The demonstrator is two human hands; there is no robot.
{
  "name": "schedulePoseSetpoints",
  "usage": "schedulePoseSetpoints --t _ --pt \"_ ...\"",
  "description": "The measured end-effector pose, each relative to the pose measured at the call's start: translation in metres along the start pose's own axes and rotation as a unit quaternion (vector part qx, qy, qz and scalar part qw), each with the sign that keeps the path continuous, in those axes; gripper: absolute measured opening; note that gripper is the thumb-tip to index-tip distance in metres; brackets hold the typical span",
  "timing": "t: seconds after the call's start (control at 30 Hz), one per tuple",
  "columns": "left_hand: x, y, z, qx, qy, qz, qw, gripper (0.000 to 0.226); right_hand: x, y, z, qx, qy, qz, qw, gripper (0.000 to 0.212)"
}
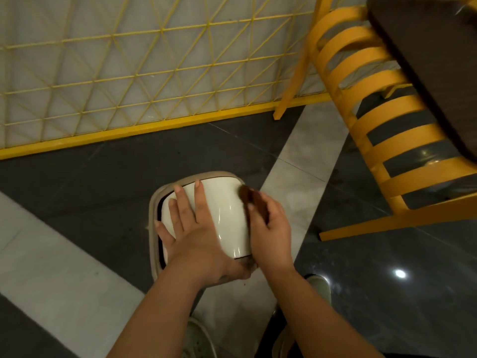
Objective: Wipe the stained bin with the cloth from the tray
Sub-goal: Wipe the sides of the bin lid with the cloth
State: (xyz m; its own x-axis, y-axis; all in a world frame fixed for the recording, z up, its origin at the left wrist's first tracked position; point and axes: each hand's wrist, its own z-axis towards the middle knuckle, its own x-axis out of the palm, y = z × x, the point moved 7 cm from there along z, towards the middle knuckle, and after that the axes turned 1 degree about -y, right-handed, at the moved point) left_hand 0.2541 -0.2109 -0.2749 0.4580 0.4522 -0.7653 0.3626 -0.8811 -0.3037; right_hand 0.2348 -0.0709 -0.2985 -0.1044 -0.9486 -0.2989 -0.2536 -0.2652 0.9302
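Note:
A small bin (227,215) with a glossy white swing lid and a beige rim stands on the floor below me. My left hand (191,228) lies flat on the lid's left side, fingers spread. My right hand (268,228) is closed around a dark brown cloth (251,200) and presses it against the lid's right edge. A brownish smear (249,264) shows at the lid's near corner, between my wrists. The tray is out of sight.
A yellow slatted chair (382,117) stands to the right, with a dark brown tabletop (433,55) above it. A yellow wire-grid partition (129,73) runs along the back. The floor is dark and pale tile. My shoes (320,285) are near the bin.

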Motion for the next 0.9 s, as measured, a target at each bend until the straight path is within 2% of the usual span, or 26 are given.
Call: schedulePoseSetpoints --t 0.07,0.13,0.3,0.37,0.43,0.57,0.67,0.73,0.8,0.9 --pt "0.001 0.001 0.0 0.002 -0.003 0.006 1.0 0.165 -0.005 -0.022 -0.013 0.096 -0.013 0.015 0.995 0.028" --pt "0.002 0.002 0.001 0.003 -0.004 0.01 1.0 0.165 -0.011 -0.025 -0.038 0.093 -0.028 -0.001 0.995 0.029" --pt "0.002 0.004 0.003 0.0 -0.009 0.01 1.0 0.152 -0.004 0.015 -0.063 -0.114 -0.036 -0.093 0.988 0.041" --pt "0.003 0.005 0.006 -0.009 -0.008 0.02 1.0 0.148 0.011 0.033 -0.042 -0.164 -0.001 -0.147 0.975 0.042" --pt "0.004 0.005 0.007 -0.016 0.0 0.035 0.999 0.155 0.025 0.046 -0.013 -0.175 0.031 -0.178 0.968 0.038" --pt "0.003 0.001 0.005 -0.016 -0.01 -0.007 1.0 0.164 0.026 0.04 0.025 -0.081 0.032 -0.084 0.993 0.033" --pt "0.003 0.0 0.003 -0.005 -0.03 -0.014 0.999 0.164 0.012 -0.009 0.021 0.083 0.007 0.019 0.996 0.021" --pt "0.003 0.001 0.002 -0.001 -0.031 -0.01 0.999 0.163 0.003 -0.033 -0.002 0.148 -0.021 0.032 0.988 0.018" --pt "0.003 0.002 0.003 0.0 -0.029 -0.011 1.0 0.162 -0.008 -0.03 -0.033 0.108 -0.055 0.007 0.993 0.021" --pt "0.004 0.003 0.004 0.0 -0.021 -0.019 1.0 0.154 -0.01 0.001 -0.065 -0.061 -0.06 -0.07 0.994 0.04"
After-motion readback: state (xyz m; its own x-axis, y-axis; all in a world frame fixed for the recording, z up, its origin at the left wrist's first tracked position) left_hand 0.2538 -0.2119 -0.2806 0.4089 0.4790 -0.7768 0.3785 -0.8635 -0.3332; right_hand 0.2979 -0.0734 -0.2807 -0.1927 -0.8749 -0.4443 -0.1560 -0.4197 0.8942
